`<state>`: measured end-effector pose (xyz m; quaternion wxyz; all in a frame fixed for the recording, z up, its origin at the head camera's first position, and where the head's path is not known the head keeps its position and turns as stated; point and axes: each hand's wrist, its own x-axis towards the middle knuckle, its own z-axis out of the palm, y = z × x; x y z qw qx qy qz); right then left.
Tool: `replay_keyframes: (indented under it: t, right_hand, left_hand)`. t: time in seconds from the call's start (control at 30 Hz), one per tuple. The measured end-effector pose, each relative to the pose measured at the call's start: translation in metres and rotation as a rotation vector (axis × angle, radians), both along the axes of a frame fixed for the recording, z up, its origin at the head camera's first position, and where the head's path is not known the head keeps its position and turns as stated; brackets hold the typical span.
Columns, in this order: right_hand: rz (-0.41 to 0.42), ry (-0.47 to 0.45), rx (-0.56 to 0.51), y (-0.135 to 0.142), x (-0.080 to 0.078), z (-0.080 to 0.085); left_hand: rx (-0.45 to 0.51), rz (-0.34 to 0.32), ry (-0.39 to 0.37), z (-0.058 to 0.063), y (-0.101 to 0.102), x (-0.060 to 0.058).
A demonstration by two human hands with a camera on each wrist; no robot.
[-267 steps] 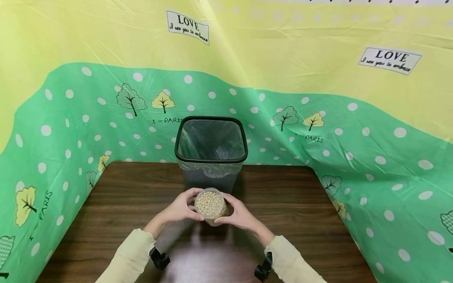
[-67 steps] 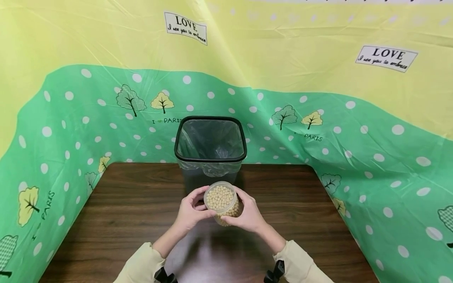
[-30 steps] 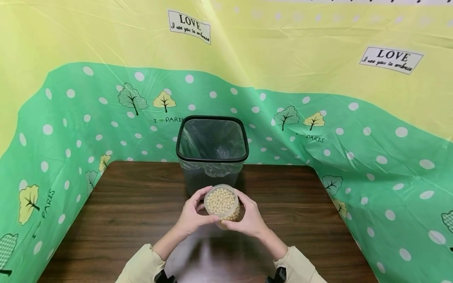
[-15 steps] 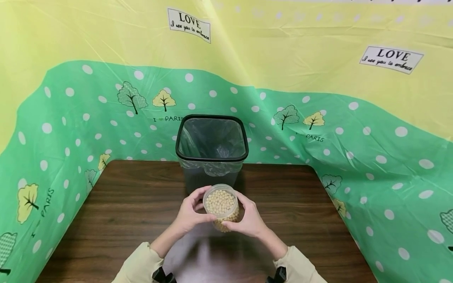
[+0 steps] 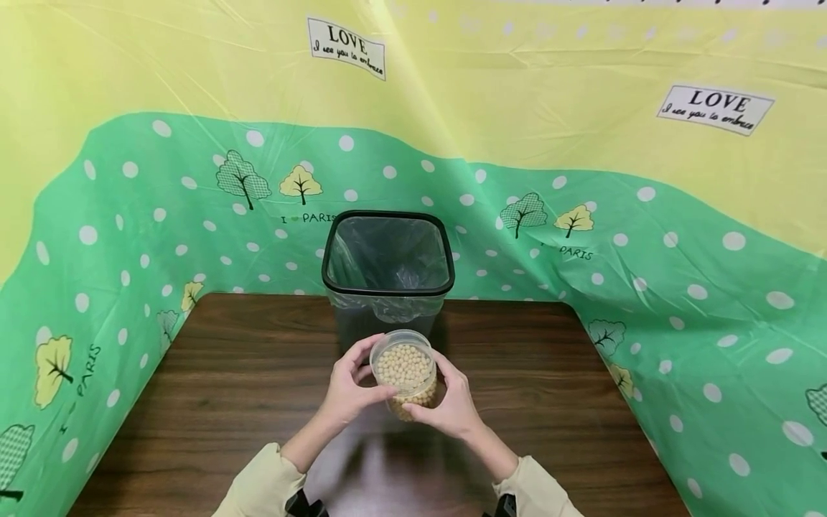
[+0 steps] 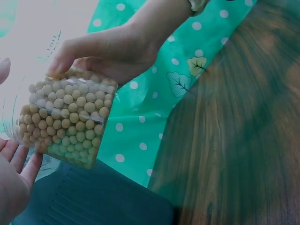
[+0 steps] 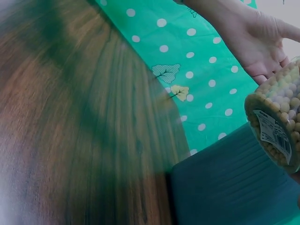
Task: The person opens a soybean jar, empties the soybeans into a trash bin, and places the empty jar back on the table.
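Observation:
A clear plastic jar (image 5: 405, 368) full of pale round soybeans is held up between my two hands, above the table in front of the bin. My left hand (image 5: 349, 393) grips it near the clear rim, thumb laid along the front. From the other side my right hand (image 5: 455, 403) grips the jar's body, its thumb low on the front. The left wrist view shows the jar lying sideways in the picture, with beans packed along its wall. In the right wrist view the underside with a printed label (image 7: 273, 135) is exposed.
Behind the jar stands a dark grey bin (image 5: 388, 293) with a black rim and a clear liner bag. The brown wooden table (image 5: 245, 373) runs back to a green and yellow printed curtain (image 5: 549, 136) on the back and both sides.
Since the earliest frame both hands have shifted right and raised the jar. Over the last second the jar's top has tipped slightly; both hands keep their hold.

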<state>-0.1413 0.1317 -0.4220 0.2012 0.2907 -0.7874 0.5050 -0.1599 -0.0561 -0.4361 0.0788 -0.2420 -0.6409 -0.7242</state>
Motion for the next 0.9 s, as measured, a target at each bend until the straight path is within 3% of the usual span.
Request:
replay_keyframes:
  t: [0.23,0.47,0.6,0.9]
  right_hand:
    - [0.016,0.027,-0.004,0.002,0.002,-0.002]
    - [-0.016,0.007,0.004,0.011,0.004,-0.002]
    - [-0.035,-0.024,-0.001,0.017,0.004,-0.004]
    - [-0.047,0.046,-0.002,0.023,0.003,-0.007]
  left_hand:
    - [0.078,0.017,-0.002,0.006,-0.007,-0.001]
    - [0.077,0.087,0.017,0.001,-0.032,-0.001]
    - [0.04,0.136,0.006,-0.009,-0.049,-0.001]
    - [-0.164,0.302,-0.175,-0.044,-0.083,0.001]
